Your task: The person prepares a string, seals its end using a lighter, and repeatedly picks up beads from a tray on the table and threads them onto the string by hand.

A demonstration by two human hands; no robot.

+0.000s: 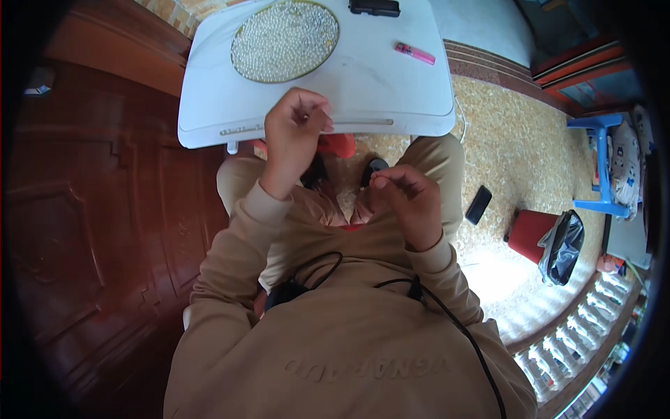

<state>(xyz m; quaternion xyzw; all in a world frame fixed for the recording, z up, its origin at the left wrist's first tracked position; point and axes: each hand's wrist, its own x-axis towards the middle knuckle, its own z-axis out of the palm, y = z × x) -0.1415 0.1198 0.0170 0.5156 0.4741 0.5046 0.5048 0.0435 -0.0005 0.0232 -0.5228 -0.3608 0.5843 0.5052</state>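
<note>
White table (370, 87) w/ tray (296, 78) of beads (283, 42): L hand (292, 133) near tray, curled; R hand (417, 204) farther from it, pinched; can't tell what either grips. Prob. bead handling; next needs steady pinch.

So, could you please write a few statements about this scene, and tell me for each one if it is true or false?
1. A dish full of whitish beads is on the table. True.
2. The pink lighter lies inside the dish. False: it lies on the table, to the right of the dish.
3. In this view, the right hand is over the table. False: it is held back from the table; the left hand is the one seen over its near edge.
4. The black phone is on the floor. True.
5. The bin is blue. False: it is red, with a dark bag in it.
</note>
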